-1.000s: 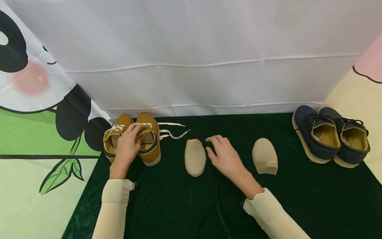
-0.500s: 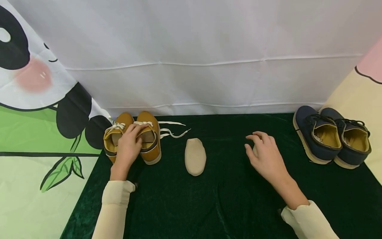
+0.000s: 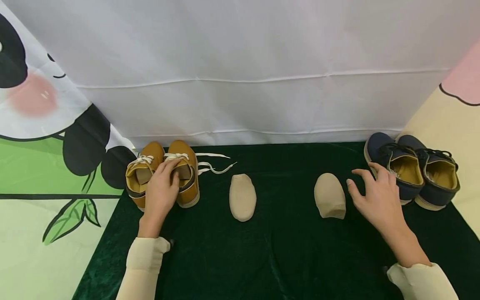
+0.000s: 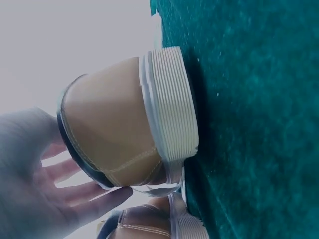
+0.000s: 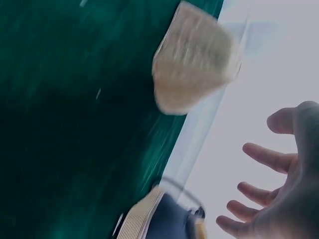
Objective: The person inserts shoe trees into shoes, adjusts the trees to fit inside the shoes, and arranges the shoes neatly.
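Observation:
In the head view my left hand (image 3: pixel 161 187) is at a pair of tan shoes with white laces, lying across the gap between the left tan shoe (image 3: pixel 136 183) and the right tan shoe (image 3: pixel 189 193). The left wrist view has its fingers (image 4: pixel 102 204) loosely extended at the collar of one tan shoe (image 4: pixel 109 119), whose heel faces the camera. My right hand (image 3: pixel 378 200), fingers spread and holding nothing, hovers between a beige shoe insert (image 3: pixel 330 196) and the navy shoes (image 3: pixel 410 185). A second beige insert (image 3: pixel 242 198) lies mid-table.
Dark green velvet cloth (image 3: pixel 225 258) covers the table. Loose white laces (image 3: pixel 215 168) trail right from the tan shoes. A white curtain (image 3: pixel 240 104) stands behind, with printed cloths at both sides.
My right hand has moved right, from beside the middle insert, over the right insert, to near the navy shoes. The left hand stays at the tan shoes.

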A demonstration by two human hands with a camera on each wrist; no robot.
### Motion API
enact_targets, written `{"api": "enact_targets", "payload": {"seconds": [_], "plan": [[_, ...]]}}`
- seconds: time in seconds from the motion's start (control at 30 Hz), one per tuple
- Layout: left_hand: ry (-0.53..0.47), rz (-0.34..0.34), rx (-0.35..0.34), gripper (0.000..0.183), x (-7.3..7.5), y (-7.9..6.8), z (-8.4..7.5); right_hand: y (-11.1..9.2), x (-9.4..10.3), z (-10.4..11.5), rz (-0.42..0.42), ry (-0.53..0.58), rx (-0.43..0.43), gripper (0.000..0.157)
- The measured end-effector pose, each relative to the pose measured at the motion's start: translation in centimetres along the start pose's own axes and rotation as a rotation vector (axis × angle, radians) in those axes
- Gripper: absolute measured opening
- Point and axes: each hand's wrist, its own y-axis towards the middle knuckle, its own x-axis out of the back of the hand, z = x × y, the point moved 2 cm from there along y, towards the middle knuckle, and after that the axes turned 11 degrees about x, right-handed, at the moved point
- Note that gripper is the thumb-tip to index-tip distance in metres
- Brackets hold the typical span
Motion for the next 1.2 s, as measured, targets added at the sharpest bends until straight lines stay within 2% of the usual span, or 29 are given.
{"api": "enact_targets", "payload": {"seconds": [0.33, 0.57, 0.67, 1.03, 1.2], "plan": [[0.042, -0.047, -0.017, 0.043, 0.5, -1.5, -0.7, -1.9, 2.4, -5.2, 0.052, -0.039, -0.114, 0.055], [0.034, -0.041, -0.017, 0.041, 0.9, -2.9, -0.9, -2.8, 3.1, -7.9, 0.084, -0.147, -0.276, 0.069], [0.038, -0.047, -0.021, 0.04, 0.9, -3.3, -1.0, -3.0, 3.3, -8.9, 0.102, -0.169, -0.31, 0.073], [0.054, -0.037, -0.04, 0.036, 0.7, -4.5, -1.4, -3.2, 3.6, -11.1, 0.201, -0.254, -0.354, 0.073], [0.059, -0.033, -0.065, 0.034, 0.5, -5.1, -1.8, -3.0, 4.0, -11.7, 0.245, -0.282, -0.329, 0.076]]}}
